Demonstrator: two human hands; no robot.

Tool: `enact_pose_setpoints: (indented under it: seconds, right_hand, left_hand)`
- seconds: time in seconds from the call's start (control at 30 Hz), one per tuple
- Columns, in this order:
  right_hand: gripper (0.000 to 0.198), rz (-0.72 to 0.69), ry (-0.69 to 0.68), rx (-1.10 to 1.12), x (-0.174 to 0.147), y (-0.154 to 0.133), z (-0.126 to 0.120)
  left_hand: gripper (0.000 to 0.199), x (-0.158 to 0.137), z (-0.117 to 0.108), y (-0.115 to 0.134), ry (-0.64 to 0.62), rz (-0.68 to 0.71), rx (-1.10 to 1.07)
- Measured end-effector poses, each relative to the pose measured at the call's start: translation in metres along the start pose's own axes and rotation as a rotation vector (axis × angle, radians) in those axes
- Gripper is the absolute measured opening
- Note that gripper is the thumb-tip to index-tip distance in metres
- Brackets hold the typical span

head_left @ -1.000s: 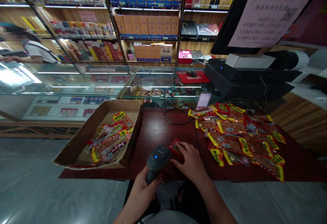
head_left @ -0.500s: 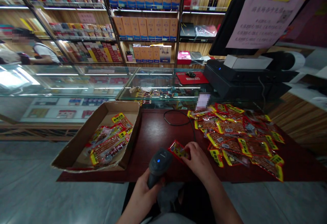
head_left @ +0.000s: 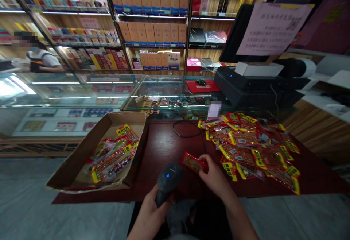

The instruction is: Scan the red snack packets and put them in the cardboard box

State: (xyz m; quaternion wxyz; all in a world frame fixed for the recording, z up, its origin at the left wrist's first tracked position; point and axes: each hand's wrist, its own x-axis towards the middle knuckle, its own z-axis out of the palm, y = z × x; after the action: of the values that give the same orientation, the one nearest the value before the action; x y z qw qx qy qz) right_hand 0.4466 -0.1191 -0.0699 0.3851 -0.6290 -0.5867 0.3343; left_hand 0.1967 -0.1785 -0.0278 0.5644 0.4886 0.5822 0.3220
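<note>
My left hand (head_left: 154,209) is wrapped round the handle of a dark barcode scanner (head_left: 170,177), whose head shows a blue light. In my right hand (head_left: 212,174) is a small red snack packet (head_left: 193,162), pinched at its right end just above the dark red table (head_left: 161,141). The scanner head lies to the left of the packet, a short gap apart. Right of my right hand spreads a pile of red and yellow snack packets (head_left: 244,154). An open cardboard box (head_left: 136,163) on the left holds several more snack packets (head_left: 116,158).
A black cable (head_left: 187,135) curls across the table. Behind stands a glass display counter (head_left: 131,99) with a mouse (head_left: 201,82) on a red pad. A monitor (head_left: 236,32) bearing a paper sign is at the back right. Another person (head_left: 43,59) is at the far left.
The snack packet has turned slightly in my right hand, and its face looks different. My left hand still holds the scanner. The whole view has shifted a little.
</note>
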Motion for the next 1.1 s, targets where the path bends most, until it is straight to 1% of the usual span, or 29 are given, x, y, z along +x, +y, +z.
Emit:
enact_pose_setpoints:
  seconds: [0.07, 0.17, 0.27, 0.33, 0.43, 0.5, 0.63, 0.83, 1.0, 1.1]
  right_hand:
    - [0.035, 0.051, 0.070, 0.201, 0.004, 0.004, -0.004]
    - [0.042, 0.091, 0.167, 0.479, 0.012, 0.005, -0.009]
    - [0.045, 0.132, 0.283, 0.608, 0.020, 0.004, -0.008]
    - [0.044, 0.135, 0.327, 0.613, 0.025, 0.002, -0.004]
    - [0.046, 0.101, 0.323, 0.557, 0.032, 0.000, 0.001]
    - [0.046, 0.081, 0.320, 0.490, 0.037, -0.002, 0.002]
    - [0.043, 0.041, 0.297, 0.414, 0.046, -0.006, 0.002]
    - [0.042, 0.005, 0.288, 0.480, 0.053, -0.011, 0.010]
    - [0.044, 0.018, 0.269, 0.480, 0.053, -0.007, 0.010]
    - [0.044, 0.053, 0.279, 0.535, 0.055, -0.005, 0.009]
  left_hand:
    - [0.028, 0.001, 0.000, -0.001, 0.002, 0.005, 0.010]
    - [0.026, 0.001, -0.001, -0.002, 0.009, 0.016, 0.021]
    - [0.023, 0.000, 0.000, -0.002, 0.012, 0.036, 0.034]
    - [0.021, 0.000, 0.000, 0.000, 0.014, 0.079, 0.062]
    - [0.023, -0.003, -0.001, 0.002, -0.021, 0.170, 0.134]
    - [0.027, -0.004, -0.002, 0.004, -0.058, 0.198, 0.171]
    - [0.030, -0.008, -0.003, 0.008, -0.096, 0.191, 0.186]
    - [0.029, -0.011, -0.003, 0.013, -0.128, 0.177, 0.118]
    - [0.027, -0.012, -0.004, 0.012, -0.127, 0.184, 0.122]
    - [0.028, -0.011, -0.005, 0.009, -0.132, 0.186, 0.120]
